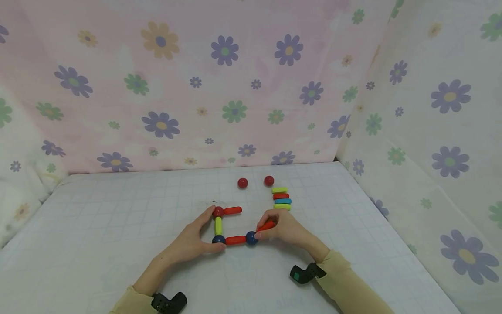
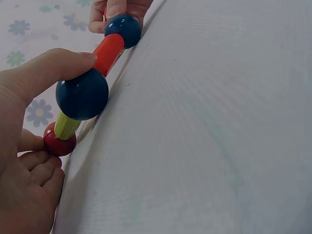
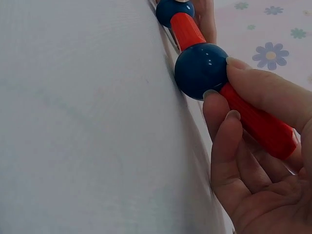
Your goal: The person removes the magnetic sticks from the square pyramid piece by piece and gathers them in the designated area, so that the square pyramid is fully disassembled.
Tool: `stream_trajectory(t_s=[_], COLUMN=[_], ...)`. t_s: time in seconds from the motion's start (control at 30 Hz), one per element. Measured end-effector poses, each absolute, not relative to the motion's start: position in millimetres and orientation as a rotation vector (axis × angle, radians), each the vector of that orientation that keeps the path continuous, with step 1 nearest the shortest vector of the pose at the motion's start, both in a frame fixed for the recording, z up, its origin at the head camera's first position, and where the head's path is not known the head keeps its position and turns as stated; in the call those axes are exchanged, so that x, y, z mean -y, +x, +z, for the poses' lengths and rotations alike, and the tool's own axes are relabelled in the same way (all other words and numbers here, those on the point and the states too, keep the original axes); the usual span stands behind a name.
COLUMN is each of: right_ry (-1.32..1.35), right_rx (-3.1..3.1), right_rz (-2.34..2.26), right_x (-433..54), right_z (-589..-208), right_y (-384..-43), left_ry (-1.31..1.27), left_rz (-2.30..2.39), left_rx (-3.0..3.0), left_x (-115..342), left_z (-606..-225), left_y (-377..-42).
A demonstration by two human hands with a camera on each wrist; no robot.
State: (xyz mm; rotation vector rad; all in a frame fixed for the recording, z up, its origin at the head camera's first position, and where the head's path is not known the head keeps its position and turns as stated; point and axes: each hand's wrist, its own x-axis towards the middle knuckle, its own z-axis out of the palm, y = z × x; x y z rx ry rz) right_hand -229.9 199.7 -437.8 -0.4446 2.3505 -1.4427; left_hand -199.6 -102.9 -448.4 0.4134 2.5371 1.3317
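Observation:
Magnetic sticks and balls form an angular frame in the head view. A red ball (image 1: 218,212) bears a short red stick (image 1: 233,210). From it a yellow-green stick (image 1: 218,226) runs down to a blue ball (image 1: 218,240), and a lower red stick (image 1: 235,240) leads on to another blue ball (image 1: 252,238). My left hand (image 1: 192,240) spans the frame's left side, thumb on the near blue ball and fingers at the red ball. My right hand (image 1: 284,229) pinches a red stick (image 3: 261,122) by its end at the right blue ball, fingertips against that ball.
Behind my right hand several loose sticks lie in a row, among them a blue stick (image 1: 283,201). Farther back are two loose red balls, a left one (image 1: 242,183) and a right one (image 1: 269,180). Flowered cloth (image 1: 196,100) hangs behind the white-covered table (image 1: 117,209).

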Motion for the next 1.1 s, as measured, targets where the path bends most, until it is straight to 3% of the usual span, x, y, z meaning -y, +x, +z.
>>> stream_trajectory(t_s=[0.47,0.7,1.1], right_ry=[-0.396,-0.294,-0.167], right_rx=[-2.444,-2.529,-2.555], right_rz=[-1.441,-1.579,-1.67], right_x=[-212,-232,-271], right_z=[-430,-410,-409], right_y=[-237,-240,-242], left_ry=[0.419,0.419,0.397], left_rz=[1.33,1.313,1.299], left_rx=[-2.541,-2.554,-2.556], left_x=[103,105,103], left_z=[-451,-449,-451], left_y=[-200,-199,-200])
